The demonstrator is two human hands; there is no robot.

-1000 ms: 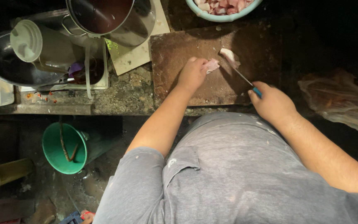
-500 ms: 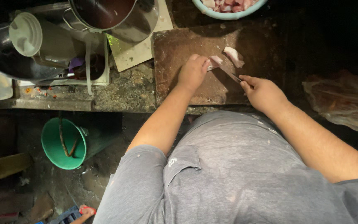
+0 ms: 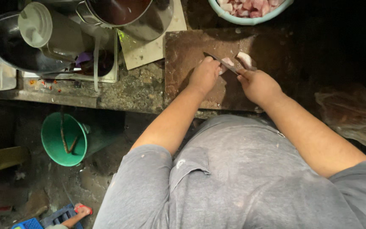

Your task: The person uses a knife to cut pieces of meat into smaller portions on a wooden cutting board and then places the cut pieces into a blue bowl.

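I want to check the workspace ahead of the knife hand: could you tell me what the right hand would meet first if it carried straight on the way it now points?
The right hand points up and left along the knife. First in that line is the pale meat piece under the left hand, then bare cutting board. Depth is hard to judge.

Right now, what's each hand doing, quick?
Left hand: pressing down a pale piece of meat on the cutting board.
Right hand: closed around a knife.

Head camera looks steeply down (close) over the cutting board [image 3: 200, 46].
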